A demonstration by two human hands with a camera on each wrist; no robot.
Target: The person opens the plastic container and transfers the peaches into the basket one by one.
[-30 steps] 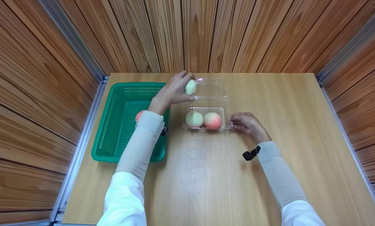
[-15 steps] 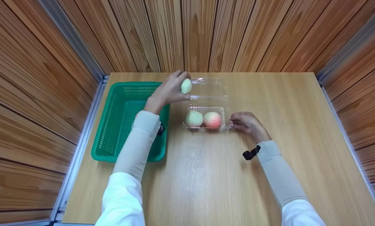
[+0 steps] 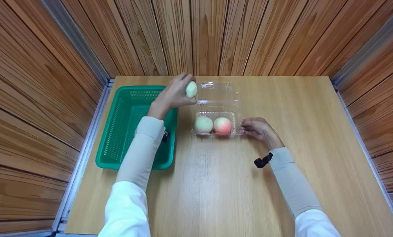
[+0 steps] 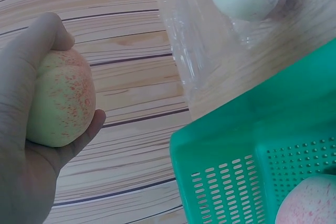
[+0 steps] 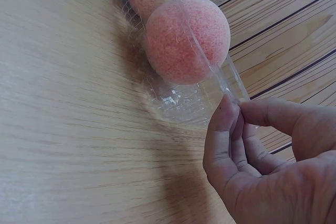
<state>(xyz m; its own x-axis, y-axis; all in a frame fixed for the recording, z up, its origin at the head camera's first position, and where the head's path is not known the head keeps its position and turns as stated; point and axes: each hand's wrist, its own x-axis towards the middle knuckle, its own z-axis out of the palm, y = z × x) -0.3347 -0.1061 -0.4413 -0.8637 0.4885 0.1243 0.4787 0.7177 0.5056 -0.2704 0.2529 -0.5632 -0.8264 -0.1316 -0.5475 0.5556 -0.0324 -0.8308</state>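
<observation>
1. Basket (image 3: 112,131): your left sleeve (image 3: 142,144) is over it; dip and you could shove it.
2. Tub (image 3: 216,113): lid (image 3: 216,92) back, two peaches (image 3: 222,126) in; your right hand (image 3: 260,129) pinches the rim (image 5: 224,83), and one tug could tip everything.
3. Held peach (image 3: 191,89): your left hand (image 3: 173,95) is curled round it, between basket and lid; loosen and it could drop.

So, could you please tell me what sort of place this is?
Probably a small indoor work booth, though I cannot tell its exact use. Wood-patterned walls stand on three sides of a light wooden table, and grey metal strips run along the corners.
</observation>
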